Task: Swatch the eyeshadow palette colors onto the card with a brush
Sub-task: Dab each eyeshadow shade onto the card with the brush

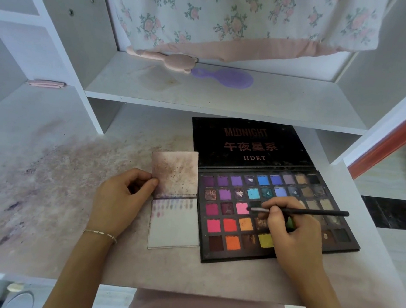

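Right hand: the right hand [288,231] lies over the near right part of the palette, fingers curled round a thin black brush [314,212]; the hand hides several pans beneath it.
Brush: held nearly level, handle pointing right, its tip at the right edge of the bright pink pan [242,208] in the middle row.
Left hand: the left hand [121,196] rests on the desk left of the card, thumb and curled fingers pinching the left edge of the card's raised flap; a thin bracelet [101,233] circles the wrist.
Card: the card [174,227] lies just left of the palette, touching or nearly touching it; small purple and pink swatches run in rows along its far edge, the rest white. Its flap [175,172], smeared brown, stands up on the far side.
Palette: the eyeshadow palette [232,257] sits open, black lid [249,143] tilted back under the shelf.
Desk: the desk [49,178] is stained with pink and purple powder on the left.
Shelf: a purple hairbrush [225,77] and a pink bear-shaped item [177,62] lie far back, below floral fabric [232,15].
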### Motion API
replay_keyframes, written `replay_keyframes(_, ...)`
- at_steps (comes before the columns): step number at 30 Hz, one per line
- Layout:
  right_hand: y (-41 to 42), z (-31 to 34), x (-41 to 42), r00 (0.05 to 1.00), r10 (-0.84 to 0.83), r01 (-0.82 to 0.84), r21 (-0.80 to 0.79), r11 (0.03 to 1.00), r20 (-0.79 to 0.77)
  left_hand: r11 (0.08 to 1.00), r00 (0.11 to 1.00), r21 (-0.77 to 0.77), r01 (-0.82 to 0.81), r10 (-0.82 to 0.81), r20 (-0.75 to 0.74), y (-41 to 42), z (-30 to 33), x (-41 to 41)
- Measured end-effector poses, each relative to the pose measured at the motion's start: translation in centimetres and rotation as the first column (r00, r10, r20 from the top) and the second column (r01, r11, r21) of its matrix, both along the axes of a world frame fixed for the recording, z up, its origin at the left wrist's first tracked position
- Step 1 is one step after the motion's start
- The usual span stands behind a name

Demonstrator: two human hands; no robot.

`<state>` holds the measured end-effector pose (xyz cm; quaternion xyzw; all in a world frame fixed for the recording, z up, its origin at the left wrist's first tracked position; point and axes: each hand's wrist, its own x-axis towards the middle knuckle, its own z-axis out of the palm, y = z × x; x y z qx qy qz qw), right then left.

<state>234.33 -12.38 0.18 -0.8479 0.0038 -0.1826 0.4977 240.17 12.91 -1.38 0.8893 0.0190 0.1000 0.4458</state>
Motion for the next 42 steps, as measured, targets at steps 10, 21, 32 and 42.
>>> replay_keyframes(10, 5.8, 0.3, 1.0, 0.940, 0.284, -0.265, 0.123, 0.956, -0.191, 1.000, 1.000, -0.012, 0.005, -0.005, 0.008, 0.0, -0.1, 0.1)
replay_keyframes(21, 8.0, 0.2, 2.0, 0.901, 0.345, -0.328, 0.107, 0.939, -0.264, 1.000, 1.000, 0.007, 0.016, -0.016, 0.004, 0.1, 0.1, 0.1)
replay_keyframes(32, 8.1, 0.0, 2.1, 0.884, 0.357, -0.360, 0.048, 0.932, -0.302, 1.000, 1.000, -0.005, 0.006, -0.006, -0.004, 0.2, 0.0, 0.0)
replay_keyframes(42, 8.2, 0.0, 2.2, 0.885, 0.348, -0.362, 0.011, 0.932, -0.309, 1.000, 1.000, 0.004, 0.012, -0.012, -0.006, 0.2, 0.1, 0.0)
